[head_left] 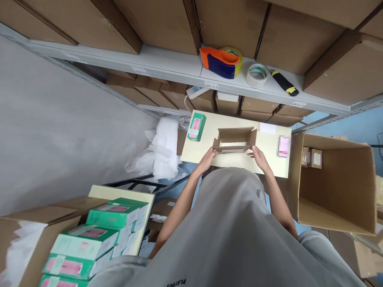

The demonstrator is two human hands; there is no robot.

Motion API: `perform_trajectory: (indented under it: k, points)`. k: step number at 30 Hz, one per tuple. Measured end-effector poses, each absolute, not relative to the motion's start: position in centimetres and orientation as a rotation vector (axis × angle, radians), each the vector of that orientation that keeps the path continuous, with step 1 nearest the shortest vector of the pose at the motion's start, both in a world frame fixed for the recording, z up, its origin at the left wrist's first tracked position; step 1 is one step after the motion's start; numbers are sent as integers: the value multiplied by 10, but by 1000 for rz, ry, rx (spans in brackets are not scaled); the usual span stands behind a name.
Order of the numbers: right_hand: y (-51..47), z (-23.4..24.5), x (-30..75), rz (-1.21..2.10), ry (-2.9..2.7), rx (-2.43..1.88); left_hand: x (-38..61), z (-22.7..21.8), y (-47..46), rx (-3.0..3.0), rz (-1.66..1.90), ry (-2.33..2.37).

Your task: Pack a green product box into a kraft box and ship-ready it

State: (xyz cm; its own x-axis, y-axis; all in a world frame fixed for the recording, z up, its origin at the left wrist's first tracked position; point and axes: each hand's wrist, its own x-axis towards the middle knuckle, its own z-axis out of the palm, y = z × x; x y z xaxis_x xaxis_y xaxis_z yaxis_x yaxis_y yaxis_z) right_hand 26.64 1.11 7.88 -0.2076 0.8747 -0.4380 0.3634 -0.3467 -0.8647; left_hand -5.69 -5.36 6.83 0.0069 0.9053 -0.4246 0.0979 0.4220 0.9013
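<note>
A small cardboard box [235, 149] stands on the cream tabletop [230, 161] with its top flaps raised and its inside showing. My left hand [207, 159] pinches its near left corner. At the near right corner, my right hand [259, 157] grips the cardboard between thumb and fingers, some fingers partly hidden behind the edge. A green and pink product box [196, 126] lies at the table's left end. Toward the right end are a white slip [267, 128] and a pink-purple item [283, 146], blurred out.
A shelf edge [167, 65] above holds an orange tape dispenser [220, 61], a tape roll [257, 75] and a utility knife [284, 83]. A large open carton [338, 191] stands at right. Stacked green boxes [86, 241] fill the lower left; white foam wrap [166, 149] lies left of the table.
</note>
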Motion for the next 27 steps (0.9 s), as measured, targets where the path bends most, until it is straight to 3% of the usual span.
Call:
perform_trajectory:
  k: [5,11,16,27]
  points:
    - [6,78,263,1590,-1444,-1659,-67,67,-52,1034,830,1521]
    - [20,82,255,1230,-1361,-1832,-61,78,-46,1087,782,1630]
    - [49,92,244,1178,-1353,-1834,-56,81,-43,1104,761,1704]
    - [28,110,231,980,-1856,-1912,-59,65,-33,963,867,1885]
